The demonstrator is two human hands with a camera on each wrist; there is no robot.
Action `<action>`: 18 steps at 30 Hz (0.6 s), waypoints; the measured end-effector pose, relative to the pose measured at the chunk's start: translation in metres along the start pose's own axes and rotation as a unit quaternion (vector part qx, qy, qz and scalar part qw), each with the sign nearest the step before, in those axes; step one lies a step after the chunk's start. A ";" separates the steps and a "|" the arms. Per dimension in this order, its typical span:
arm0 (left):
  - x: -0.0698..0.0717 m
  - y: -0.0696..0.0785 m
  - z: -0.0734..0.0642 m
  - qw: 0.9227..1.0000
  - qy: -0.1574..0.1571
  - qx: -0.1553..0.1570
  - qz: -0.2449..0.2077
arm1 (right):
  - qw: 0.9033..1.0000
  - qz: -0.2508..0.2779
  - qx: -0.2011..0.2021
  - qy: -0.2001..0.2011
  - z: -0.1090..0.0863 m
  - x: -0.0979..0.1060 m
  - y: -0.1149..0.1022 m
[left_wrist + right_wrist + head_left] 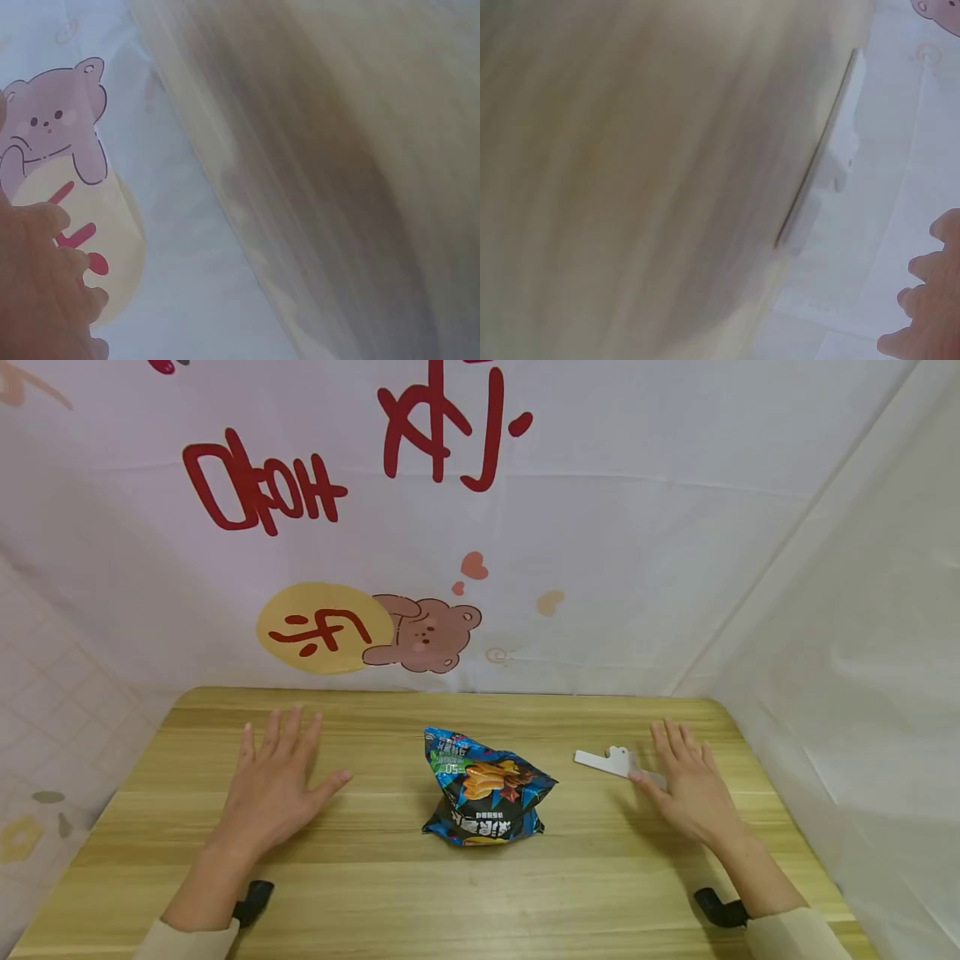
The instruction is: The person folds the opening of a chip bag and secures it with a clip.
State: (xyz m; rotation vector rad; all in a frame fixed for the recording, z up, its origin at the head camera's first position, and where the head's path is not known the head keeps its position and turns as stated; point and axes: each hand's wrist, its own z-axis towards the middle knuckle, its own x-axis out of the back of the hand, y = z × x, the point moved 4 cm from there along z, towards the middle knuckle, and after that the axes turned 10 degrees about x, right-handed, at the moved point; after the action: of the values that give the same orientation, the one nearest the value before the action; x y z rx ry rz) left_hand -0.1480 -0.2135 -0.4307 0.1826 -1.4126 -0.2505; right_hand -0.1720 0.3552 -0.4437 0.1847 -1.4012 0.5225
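A blue-and-black bag of chips (487,789) stands slightly slumped near the middle of the table, its top corner leaning to the left. To its right lies a slim white bag clip (603,762) with a small animal-shaped bump and a translucent end. My left hand (273,789) is spread palm down left of the bag, holding nothing. My right hand (693,789) has its fingers extended too, and its thumb overlaps the clip's right end in the head view. In the right wrist view the clip (846,139) shows edge-on, apart from the fingertips (922,266).
The wood-grain table (360,893) ends at a white cloth backdrop (600,527) printed with a bear and red characters. White cloth walls also rise on the left and right. Black wrist mounts (255,902) stick out beside both forearms.
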 end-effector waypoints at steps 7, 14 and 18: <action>0.001 0.013 0.004 1.000 0.017 -0.010 -0.009 | 0.999 0.012 0.015 0.026 0.007 0.004 -0.012; -0.001 0.025 0.006 0.999 0.039 -0.017 -0.029 | 0.999 0.018 0.025 0.043 0.011 0.009 -0.026; -0.001 0.032 0.007 0.998 0.045 -0.023 -0.032 | 0.998 0.023 0.025 0.054 0.010 0.012 -0.031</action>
State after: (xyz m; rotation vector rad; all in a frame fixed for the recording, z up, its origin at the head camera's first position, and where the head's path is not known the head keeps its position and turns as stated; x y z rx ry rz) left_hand -0.1526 -0.1826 -0.4216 0.1985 -1.3118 -0.3245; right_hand -0.1654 0.3270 -0.4244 0.1628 -1.2896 0.5985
